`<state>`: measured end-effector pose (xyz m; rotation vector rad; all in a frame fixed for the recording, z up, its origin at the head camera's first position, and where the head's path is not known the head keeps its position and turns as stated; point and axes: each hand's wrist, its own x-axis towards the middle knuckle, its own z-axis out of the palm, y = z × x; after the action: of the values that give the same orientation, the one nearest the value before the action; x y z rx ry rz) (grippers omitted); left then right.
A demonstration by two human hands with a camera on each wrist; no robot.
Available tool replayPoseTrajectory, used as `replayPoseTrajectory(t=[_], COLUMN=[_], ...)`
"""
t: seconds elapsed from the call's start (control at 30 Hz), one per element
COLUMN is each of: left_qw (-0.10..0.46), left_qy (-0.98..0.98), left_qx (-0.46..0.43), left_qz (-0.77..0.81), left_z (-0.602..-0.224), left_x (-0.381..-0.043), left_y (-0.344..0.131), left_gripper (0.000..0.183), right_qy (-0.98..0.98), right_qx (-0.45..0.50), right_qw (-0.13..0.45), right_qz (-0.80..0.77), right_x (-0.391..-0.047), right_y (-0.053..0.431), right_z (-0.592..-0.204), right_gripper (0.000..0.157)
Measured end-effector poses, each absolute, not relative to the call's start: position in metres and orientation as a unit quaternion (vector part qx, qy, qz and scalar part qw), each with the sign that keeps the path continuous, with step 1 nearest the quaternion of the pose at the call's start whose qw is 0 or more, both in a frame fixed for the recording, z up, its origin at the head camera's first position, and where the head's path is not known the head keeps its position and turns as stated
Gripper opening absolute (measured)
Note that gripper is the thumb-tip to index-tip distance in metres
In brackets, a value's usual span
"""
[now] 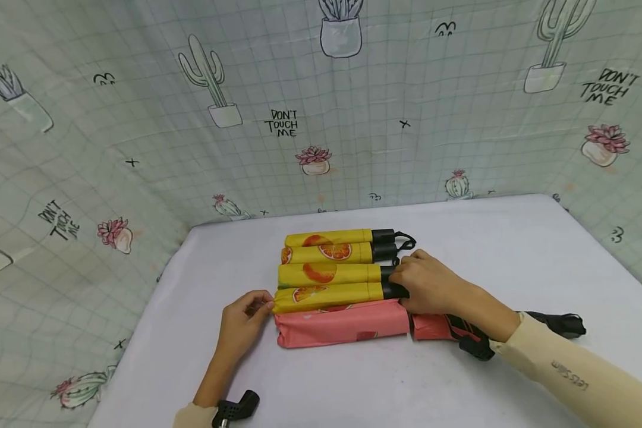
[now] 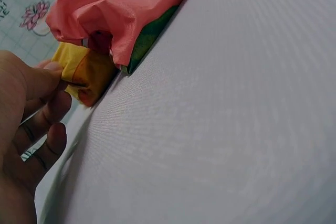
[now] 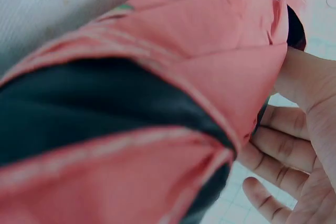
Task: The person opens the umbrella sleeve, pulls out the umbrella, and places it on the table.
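Pinching the blunt cloth end of the nearest yellow orange-slice umbrella (image 1: 353, 293) btwn thumb and index, the L hand (image 1: 241, 321) has a narrow hold; its other fingers curl loose, prob. b/c a fingertip pinch is enough for soft fabric. The R hand (image 1: 425, 282) is at the opp. end, by the black handle (image 1: 393, 290); its fingertips are partly hidden in both views, so can't tell if it grips there or only presses. One hand per end looks like a way to keep the umbrella straight.

Its spot: on the white tabletop (image 1: 353, 386), btwn a yellow umbrella w/ whole-fruit print (image 1: 361, 274) on the far side and a pink watermelon-print umbrella (image 1: 331, 329) on the near side. Two more yellow umbrellas (image 1: 353, 236) lie beyond. All four yellow ones point handles R, prob. so the row packs close, cloth against cloth. Pink one runs along the row's near edge, slightly askew. A red-and-black fabric bundle (image 1: 430, 328) sits just past its R end, partly under the R forearm; too covered to say what it is or why it's there
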<state>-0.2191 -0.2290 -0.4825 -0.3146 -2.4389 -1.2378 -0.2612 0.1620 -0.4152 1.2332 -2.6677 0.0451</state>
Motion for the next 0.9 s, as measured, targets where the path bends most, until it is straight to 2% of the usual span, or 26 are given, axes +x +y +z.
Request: replayPoseTrajectory(t=[0.5,0.9], left_qw=[0.193,0.17], left_qy=[-0.871,-0.872], left_qx=[-0.111,-0.095], left_qz=[-0.439,-0.448], left_z=[-0.481,-0.481], left_x=[-0.217,-0.217], left_y=[-0.23,-0.229], left_gripper=[0.008,0.007], right_qy=[-0.894,-0.89], right_qx=[0.432,0.44], right_qw=[0.117,0.121], right_qz=[0.021,0.021], right_x=[-0.261,-0.256], right_y=[0.181,0.199], right_z=[-0.408,-0.406], right_gripper=[0.026,0.029])
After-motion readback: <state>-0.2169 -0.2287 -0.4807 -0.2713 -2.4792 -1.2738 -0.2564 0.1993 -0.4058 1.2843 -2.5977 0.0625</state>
